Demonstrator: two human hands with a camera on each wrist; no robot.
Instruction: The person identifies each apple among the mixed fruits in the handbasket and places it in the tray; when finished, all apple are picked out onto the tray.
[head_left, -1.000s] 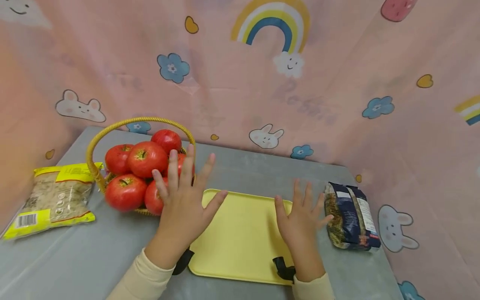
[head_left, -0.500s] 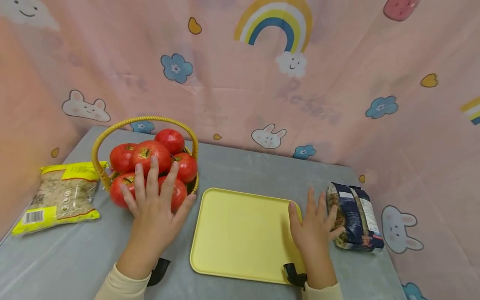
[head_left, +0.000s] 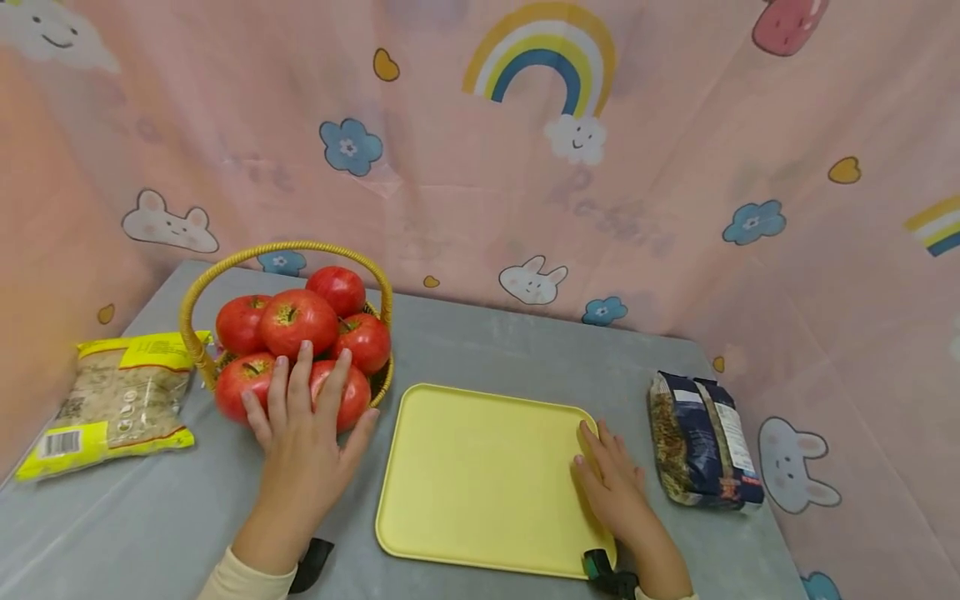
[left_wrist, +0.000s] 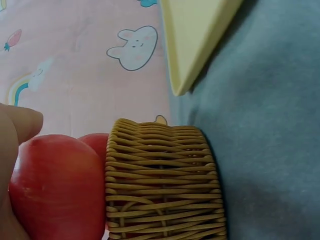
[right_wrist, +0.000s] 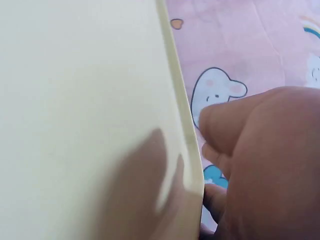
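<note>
Several red apples (head_left: 298,321) are heaped in a yellow-brown wicker basket (left_wrist: 165,185) with a tall arched handle (head_left: 285,246). My left hand (head_left: 300,471) reaches over the front of the basket, fingers spread across the front right apple (head_left: 356,404). In the left wrist view, that hand lies close beside an apple (left_wrist: 57,187) bulging past the rim. My right hand (head_left: 617,492) is at the right edge of a bare yellow tray (head_left: 480,483), fingers extended along its raised rim (right_wrist: 180,100). Some right-hand fingers sit lower, just outside that rim.
A yellow-ended clear bag of pale grains (head_left: 127,396) lies left of the basket. To the right of the tray is a dark blue bag of grains (head_left: 705,442). Behind the grey table (head_left: 480,342) hangs a pink printed cloth (head_left: 450,208).
My left hand has moved left from over the tray's corner and down to the front apples. My right hand has lowered and turned inward to the tray's right edge.
</note>
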